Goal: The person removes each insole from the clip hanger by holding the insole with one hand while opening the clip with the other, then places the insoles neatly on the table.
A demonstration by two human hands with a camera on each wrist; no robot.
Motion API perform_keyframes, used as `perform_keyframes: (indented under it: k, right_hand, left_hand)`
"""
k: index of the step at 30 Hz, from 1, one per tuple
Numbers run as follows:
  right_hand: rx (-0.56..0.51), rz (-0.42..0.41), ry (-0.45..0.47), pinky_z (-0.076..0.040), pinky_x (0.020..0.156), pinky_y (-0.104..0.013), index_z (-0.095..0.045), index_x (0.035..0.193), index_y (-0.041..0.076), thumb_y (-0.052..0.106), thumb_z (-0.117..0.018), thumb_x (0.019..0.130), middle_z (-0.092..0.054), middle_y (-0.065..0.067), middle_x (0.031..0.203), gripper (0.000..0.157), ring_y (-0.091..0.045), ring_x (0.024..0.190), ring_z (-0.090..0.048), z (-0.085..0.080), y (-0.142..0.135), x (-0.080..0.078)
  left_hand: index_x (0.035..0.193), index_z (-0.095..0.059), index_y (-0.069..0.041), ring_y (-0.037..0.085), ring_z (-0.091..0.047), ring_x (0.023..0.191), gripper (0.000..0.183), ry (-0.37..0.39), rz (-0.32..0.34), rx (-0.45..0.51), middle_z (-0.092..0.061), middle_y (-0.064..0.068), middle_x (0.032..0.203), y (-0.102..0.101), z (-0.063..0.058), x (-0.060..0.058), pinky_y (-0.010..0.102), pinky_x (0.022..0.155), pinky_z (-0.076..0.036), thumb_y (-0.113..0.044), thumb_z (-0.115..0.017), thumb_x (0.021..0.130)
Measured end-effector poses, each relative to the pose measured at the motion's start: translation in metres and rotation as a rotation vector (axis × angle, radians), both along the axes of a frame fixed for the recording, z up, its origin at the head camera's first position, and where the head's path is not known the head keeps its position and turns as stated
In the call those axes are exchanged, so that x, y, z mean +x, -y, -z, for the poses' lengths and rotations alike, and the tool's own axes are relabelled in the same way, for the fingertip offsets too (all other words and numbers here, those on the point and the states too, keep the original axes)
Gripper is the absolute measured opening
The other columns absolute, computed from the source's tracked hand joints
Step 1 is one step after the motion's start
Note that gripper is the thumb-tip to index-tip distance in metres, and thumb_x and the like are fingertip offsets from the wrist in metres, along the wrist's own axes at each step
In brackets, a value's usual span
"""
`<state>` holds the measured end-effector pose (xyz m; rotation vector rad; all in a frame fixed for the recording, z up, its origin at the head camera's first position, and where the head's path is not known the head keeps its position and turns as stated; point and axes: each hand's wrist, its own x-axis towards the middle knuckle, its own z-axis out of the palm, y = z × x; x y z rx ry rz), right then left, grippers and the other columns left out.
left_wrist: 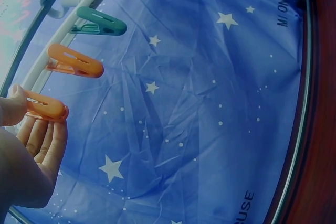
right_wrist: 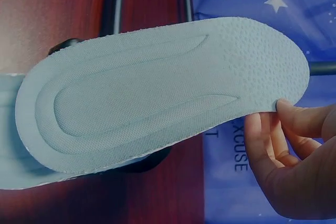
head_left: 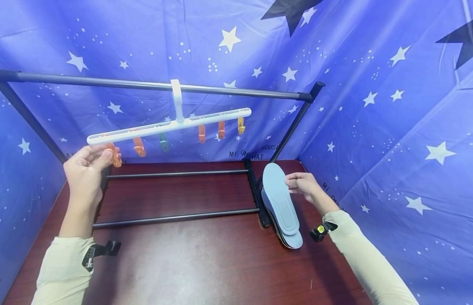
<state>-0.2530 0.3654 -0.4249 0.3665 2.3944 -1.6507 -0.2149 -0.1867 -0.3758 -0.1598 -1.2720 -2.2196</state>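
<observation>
A white clip hanger [head_left: 179, 123] hangs by its hook from the rack's top bar, its left end lower than its right. At that left end my left hand [head_left: 85, 169] pinches an orange clip [left_wrist: 47, 108] between thumb and fingers. Another orange clip [left_wrist: 76, 61] and a green clip [left_wrist: 102, 22] follow along the hanger. My right hand [head_left: 302, 186] pinches a light grey-blue insole [right_wrist: 147, 87] by its edge near the toe end. This insole is raised at a slant, its heel overlapping more insoles [head_left: 295, 241] beneath it on the table.
The black rack's top bar [head_left: 106, 81] spans the back. Two lower rods [head_left: 175, 218] run just above the dark red table [head_left: 175, 262], left of the insoles. Blue star-patterned cloth [head_left: 388, 127] encloses the back and sides. Further orange and yellow clips [head_left: 241, 126] hang on the hanger's right half.
</observation>
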Motion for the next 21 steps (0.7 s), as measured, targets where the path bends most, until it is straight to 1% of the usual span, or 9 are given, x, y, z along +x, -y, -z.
perform_keyframes:
  k: [5, 8, 14, 17, 21]
  right_hand:
    - [0.027, 0.002, 0.017, -0.061, 0.072, -0.024, -0.061, 0.124, -0.011, 0.004, -0.065, 0.097, -0.067, 0.008, 0.078, 0.030, -0.006, 0.073, -0.065, 0.012, -0.006, 0.000]
    - [0.025, 0.011, 0.026, -0.061, 0.071, -0.024, -0.062, 0.121, -0.010, 0.002, -0.065, 0.097, -0.066, 0.008, 0.077, 0.027, -0.006, 0.071, -0.064, 0.017, -0.008, 0.001]
    - [0.020, 0.009, 0.043, -0.061, 0.069, -0.024, -0.064, 0.118, -0.009, 0.002, -0.065, 0.096, -0.066, 0.008, 0.078, 0.025, -0.005, 0.074, -0.065, 0.026, -0.012, 0.005]
    - [0.038, 0.003, 0.052, -0.061, 0.069, -0.023, -0.062, 0.120, -0.011, 0.002, -0.065, 0.097, -0.065, 0.007, 0.080, 0.026, -0.005, 0.074, -0.064, 0.029, -0.012, 0.006]
    - [0.062, 0.007, 0.071, -0.061, 0.069, -0.024, -0.060, 0.123, -0.013, 0.002, -0.065, 0.097, -0.063, 0.005, 0.083, 0.031, -0.007, 0.075, -0.063, 0.031, -0.012, 0.006]
  left_hand:
    - [0.091, -0.072, 0.012, 0.015, -0.073, 0.063, 0.007, -0.003, 0.000, -0.002, -0.077, 0.010, 0.074, 0.000, 0.000, 0.001, 0.020, 0.063, -0.060, 0.014, -0.065, 0.090]
    - [0.091, -0.072, 0.012, 0.015, -0.073, 0.063, 0.007, -0.003, 0.001, -0.004, -0.076, 0.010, 0.074, 0.001, 0.000, 0.001, 0.020, 0.063, -0.061, 0.014, -0.066, 0.090]
    - [0.092, -0.073, 0.010, 0.014, -0.073, 0.064, 0.007, 0.012, -0.009, -0.027, -0.077, 0.009, 0.075, 0.002, 0.000, 0.002, 0.019, 0.064, -0.060, 0.012, -0.066, 0.090]
    - [0.092, -0.073, 0.011, 0.014, -0.073, 0.064, 0.007, 0.004, -0.010, -0.027, -0.077, 0.009, 0.075, 0.003, -0.001, 0.003, 0.019, 0.064, -0.060, 0.012, -0.066, 0.090]
    - [0.091, -0.071, 0.013, 0.016, -0.073, 0.062, 0.005, -0.021, 0.004, -0.014, -0.076, 0.011, 0.074, 0.002, -0.002, 0.003, 0.021, 0.062, -0.061, 0.013, -0.066, 0.090]
